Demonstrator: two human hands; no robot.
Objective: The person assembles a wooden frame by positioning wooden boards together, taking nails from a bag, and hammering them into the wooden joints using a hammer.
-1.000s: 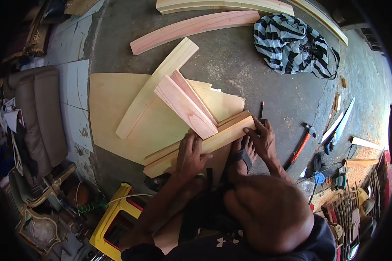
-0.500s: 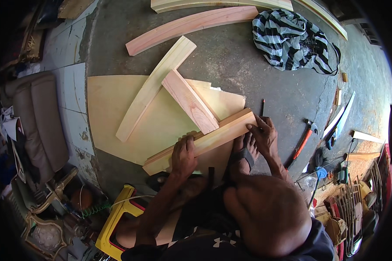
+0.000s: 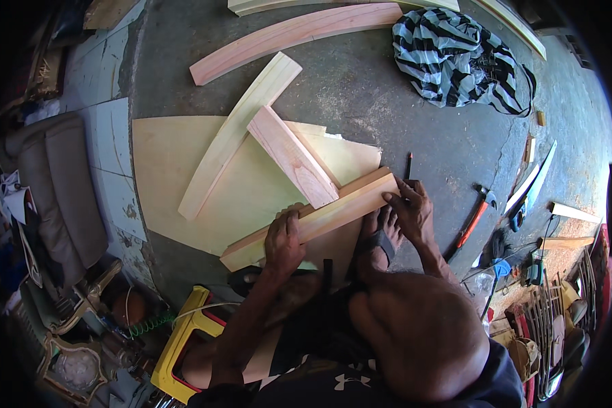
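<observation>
A straight plank of pale wood (image 3: 343, 212) lies slantwise in front of me, its right end farther away. My left hand (image 3: 285, 243) is closed over it near its left end, fingers curled over the far edge. At the other end, my right hand (image 3: 412, 209) pinches the plank with the thumb on its near face. A pinkish wooden block (image 3: 296, 160) meets the plank's far side near its middle. That block lies over a curved pale wood piece (image 3: 217, 170), on a thin tan sheet (image 3: 160, 146). My sandalled foot (image 3: 381, 238) is beneath the plank's right half.
A pink curved piece (image 3: 285, 37) lies at the back, beside a striped black-and-white bag (image 3: 449, 58). A pencil (image 3: 409, 165), an orange-handled hammer (image 3: 470, 224) and a handsaw (image 3: 537, 183) are at right. Near left stands a yellow stool (image 3: 177, 347); a brown cushion (image 3: 75, 183) is beyond it.
Both hands keep their hold on the plank. The dark gap along its top near my left hand looks narrower. The whole scene has shifted slightly left in the view.
</observation>
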